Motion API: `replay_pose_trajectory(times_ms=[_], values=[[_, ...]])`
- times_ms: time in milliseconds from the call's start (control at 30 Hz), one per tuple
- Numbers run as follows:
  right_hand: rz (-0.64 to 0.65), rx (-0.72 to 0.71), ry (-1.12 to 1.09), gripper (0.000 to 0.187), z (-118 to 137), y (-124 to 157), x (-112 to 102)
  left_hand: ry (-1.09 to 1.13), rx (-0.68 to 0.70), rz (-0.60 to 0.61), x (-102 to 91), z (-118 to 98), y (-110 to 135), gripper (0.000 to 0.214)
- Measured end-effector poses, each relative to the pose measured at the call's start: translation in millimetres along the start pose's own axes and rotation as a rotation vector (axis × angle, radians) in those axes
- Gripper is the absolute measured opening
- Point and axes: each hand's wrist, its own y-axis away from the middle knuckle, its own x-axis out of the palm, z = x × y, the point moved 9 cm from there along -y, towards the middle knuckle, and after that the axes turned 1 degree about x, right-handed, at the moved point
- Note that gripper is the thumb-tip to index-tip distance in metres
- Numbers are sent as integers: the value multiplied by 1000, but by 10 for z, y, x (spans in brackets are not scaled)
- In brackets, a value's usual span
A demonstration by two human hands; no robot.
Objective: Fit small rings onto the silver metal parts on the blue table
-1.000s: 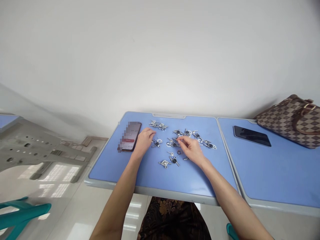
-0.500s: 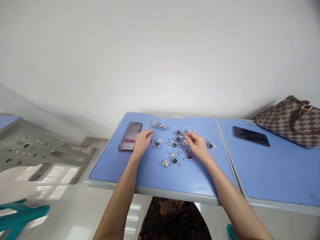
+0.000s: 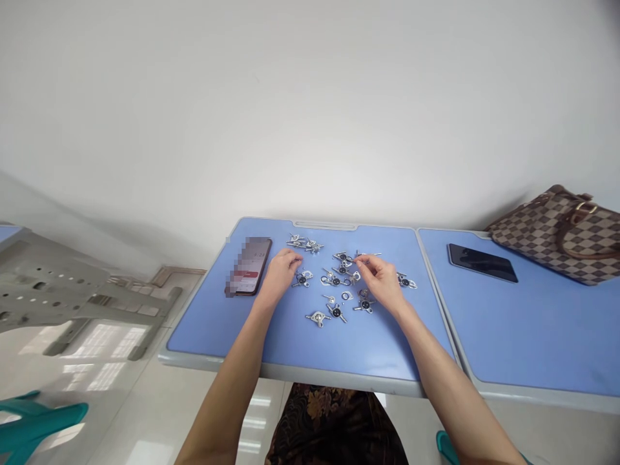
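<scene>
Silver, black-centred metal parts [image 3: 365,303] on a blue tabletop [image 3: 213,323]; brown-checked handbag [image 3: 557,236].

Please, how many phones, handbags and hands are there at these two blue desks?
Phones: 2 (lit phone, black phone)
Handbags: 1 (checkered handbag)
Hands: 2 (left hand, right hand)
Total: 5

The person's right hand [image 3: 380,281] leans over a scatter of small silver fittings with black centres [image 3: 336,311], its fingertips [image 3: 358,259] pinched together just beside a thin silver pin [image 3: 369,254]. The left hand [image 3: 281,272] sits curled on the blue desktop [image 3: 213,329], with 1 fitting [image 3: 303,279] just past its fingers and a phone with a blurred screen [image 3: 249,266] to their left. Well beyond the right fingers lie a 2nd, dark phone [image 3: 482,263] and a checkered handbag [image 3: 557,236].
</scene>
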Motion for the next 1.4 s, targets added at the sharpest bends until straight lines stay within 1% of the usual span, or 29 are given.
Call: replay_pose_trajectory(times_ms=[200, 333, 433, 600, 833, 1033, 1167, 1267, 1333, 1400], values=[[-21, -10, 9, 26, 7, 0, -25, -53, -12, 39, 6, -23, 2, 14], [-15, -23, 21, 26, 14, -3, -15, -185, -34, 88, 17, -58, -14, 16], [-17, -29, 18, 25, 7, -7, -16, -230, -39, 103, 8, -86, -31, 15], [-19, -37, 35, 24, 13, -2, -17, -243, -47, 119, 23, -122, -75, 14], [-2, -42, 48, 23, 19, 2, 6, -211, -63, 151, 123, -172, -155, 15], [11, -45, 49, 23, 15, 2, 29, -113, -56, 136, 157, -127, -172, 13], [10, -36, 51, 23, 14, 1, 27, -17, -64, 95, 81, -53, -165, 11], [13, -30, 48, 24, 13, -4, 24, 29, -88, 42, -37, -12, -148, 13], [13, -24, 43, 24, 5, -7, 20, 69, -99, -16, -159, -33, -108, 14], [8, -17, 39, 24, -9, -9, 13, 127, -90, -58, -283, -122, -20, 13]])
